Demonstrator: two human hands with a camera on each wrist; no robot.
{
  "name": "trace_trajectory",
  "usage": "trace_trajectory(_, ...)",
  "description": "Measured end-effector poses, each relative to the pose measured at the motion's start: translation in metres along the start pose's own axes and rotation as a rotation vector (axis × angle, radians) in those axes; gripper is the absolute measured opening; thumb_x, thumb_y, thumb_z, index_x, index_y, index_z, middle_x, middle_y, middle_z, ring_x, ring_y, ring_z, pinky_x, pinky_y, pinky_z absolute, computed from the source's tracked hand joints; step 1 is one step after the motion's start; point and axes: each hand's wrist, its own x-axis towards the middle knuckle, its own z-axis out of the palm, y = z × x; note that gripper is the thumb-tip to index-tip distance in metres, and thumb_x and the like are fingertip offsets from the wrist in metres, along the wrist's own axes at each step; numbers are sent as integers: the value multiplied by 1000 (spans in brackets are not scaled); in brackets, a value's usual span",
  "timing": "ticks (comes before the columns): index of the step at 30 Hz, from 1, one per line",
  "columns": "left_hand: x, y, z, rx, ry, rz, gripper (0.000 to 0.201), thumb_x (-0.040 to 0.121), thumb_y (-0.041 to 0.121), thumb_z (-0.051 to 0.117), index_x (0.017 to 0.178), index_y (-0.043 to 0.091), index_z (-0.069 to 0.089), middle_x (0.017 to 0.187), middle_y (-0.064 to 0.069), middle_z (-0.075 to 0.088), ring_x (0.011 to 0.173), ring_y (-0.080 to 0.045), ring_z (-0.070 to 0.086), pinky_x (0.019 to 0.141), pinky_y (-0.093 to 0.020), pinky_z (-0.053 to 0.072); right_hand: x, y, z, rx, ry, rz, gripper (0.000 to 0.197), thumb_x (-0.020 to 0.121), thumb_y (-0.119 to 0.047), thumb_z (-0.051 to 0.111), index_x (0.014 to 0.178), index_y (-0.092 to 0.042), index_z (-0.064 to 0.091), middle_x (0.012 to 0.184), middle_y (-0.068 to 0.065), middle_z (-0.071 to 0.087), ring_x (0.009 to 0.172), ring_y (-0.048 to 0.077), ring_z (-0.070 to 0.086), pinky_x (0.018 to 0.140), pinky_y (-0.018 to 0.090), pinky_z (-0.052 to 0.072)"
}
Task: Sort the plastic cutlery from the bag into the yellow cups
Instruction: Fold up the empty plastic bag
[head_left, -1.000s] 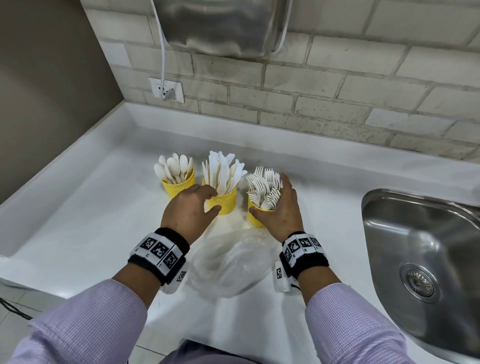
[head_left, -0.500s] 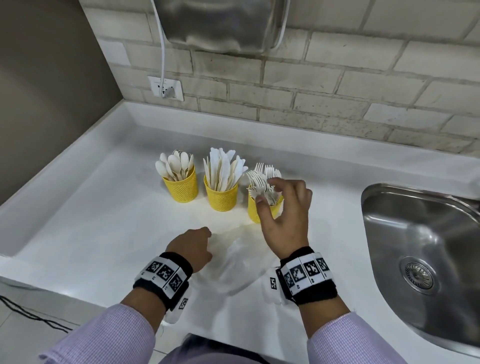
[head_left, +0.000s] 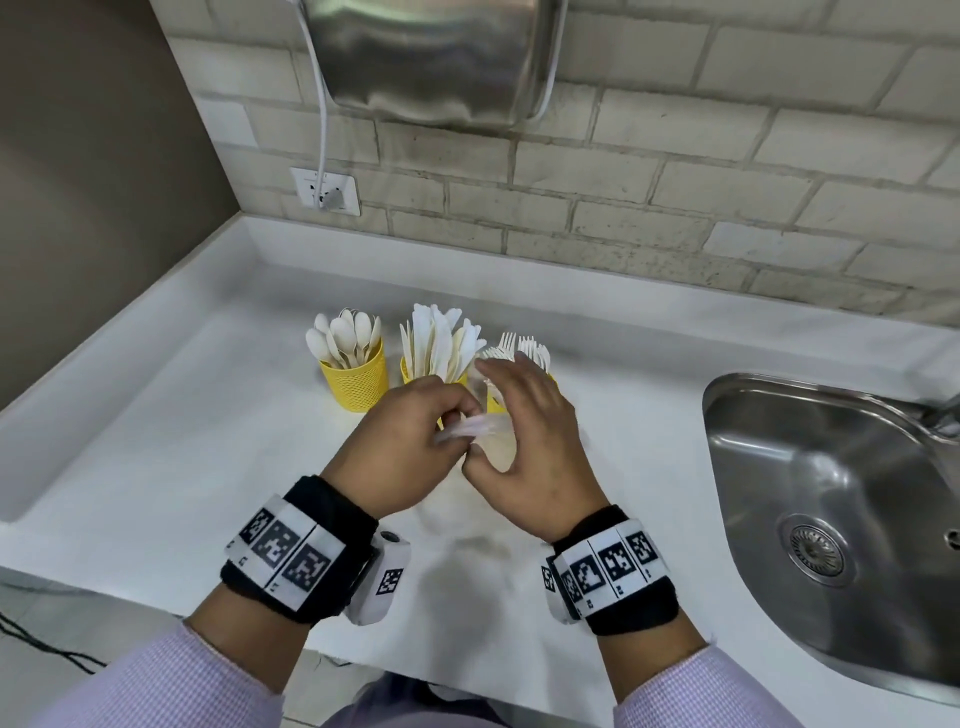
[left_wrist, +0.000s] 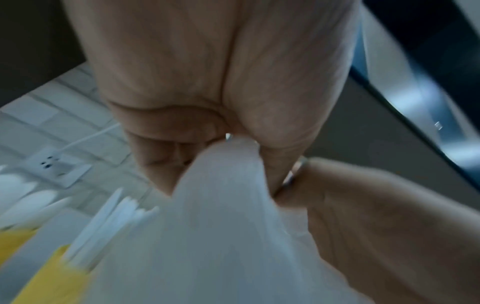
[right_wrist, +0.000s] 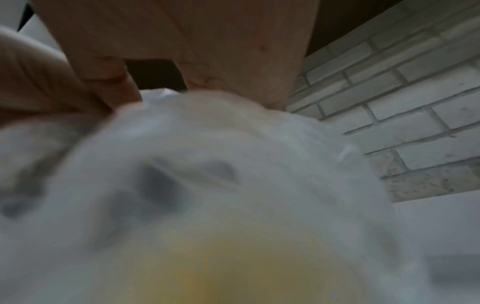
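Observation:
Three yellow cups stand in a row on the white counter. The left cup (head_left: 356, 382) holds spoons and the middle cup (head_left: 410, 371) holds knives (head_left: 439, 340). The right one is mostly hidden behind my hands, with forks (head_left: 524, 348) showing above it. In front of the cups my left hand (head_left: 457, 415) pinches a bunched edge of the clear plastic bag (head_left: 493, 444), lifted off the counter. My right hand (head_left: 483, 421) holds the bag from the other side, thumb below and fingers over it. In both wrist views the blurred bag (left_wrist: 221, 236) (right_wrist: 233, 185) hangs from my fingers. Its contents cannot be made out.
A steel sink (head_left: 831, 493) is set into the counter at the right. A brick wall runs behind, with a metal hand dryer (head_left: 431, 57) and a wall socket (head_left: 326, 191) with a cord plugged in. The counter's raised rim (head_left: 104, 384) runs along the left.
My right hand left the fork cup and came to the bag. My left hand rose from the counter, lifting the bag up in front of the cups.

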Motion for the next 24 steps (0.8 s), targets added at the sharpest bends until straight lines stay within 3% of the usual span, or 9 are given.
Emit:
trace_trajectory(3,6,17,-8,7,112,86,20,84,10,68,94,27,71,79,9,54,72,-11,54,64,-29,46,1,-2,-10,-3,-48,48,75,76,-35,61,149,-27,41,127,-9,64,121,16,60,104,48,45)
trace_trajectory(5,10,25,-11,10,158,112,23,82,8,67,93,28,70,75,7,53,70,-14,54,62,-32,46,2,-1,-16,35,4,74,62,80,-27,55,142,-25,47,106,-13,69,93,15,65,88,41,51)
trace_trajectory(7,11,28,-12,38,187,132,24,82,5,69,93,27,69,70,7,50,67,-14,51,58,-33,44,3,0,-20,55,99,98,45,83,-22,48,126,-19,59,90,-16,63,75,14,59,73,31,46)
trace_trajectory(10,10,28,-12,112,217,126,22,83,7,73,93,26,69,61,10,44,61,-9,48,54,-27,39,3,3,-22,-5,146,95,32,85,-25,44,106,-16,67,89,-8,69,76,19,61,70,37,49)
trace_trajectory(13,9,27,-15,145,324,88,23,83,2,72,92,23,70,55,15,42,60,0,48,55,-15,30,3,9,-25,-119,174,96,36,83,-25,41,104,-14,67,95,0,70,83,29,65,73,47,53)
trace_trajectory(16,9,24,-21,176,455,64,29,79,-3,61,93,20,72,68,16,46,65,-3,45,62,-27,40,2,17,-33,-137,252,166,39,79,-12,43,111,-14,66,103,3,65,88,30,63,73,43,53)
trace_trajectory(18,9,20,-27,179,515,16,37,71,-2,51,93,20,72,76,13,45,69,-7,45,64,-32,44,2,23,-42,-148,281,219,41,78,-2,47,112,-15,66,105,3,62,88,29,61,71,38,50)
trace_trajectory(21,9,11,-39,174,634,-91,46,67,-9,49,93,20,72,85,10,44,70,-5,46,67,-29,43,3,32,-58,-151,313,321,46,75,7,49,111,-16,66,106,2,59,87,23,59,72,35,47)
trace_trajectory(24,10,2,-47,181,697,-184,47,69,-9,47,95,22,72,92,5,46,71,-6,44,70,-31,44,5,40,-67,-109,359,410,51,71,13,48,109,-16,67,105,1,52,77,6,53,72,30,43)
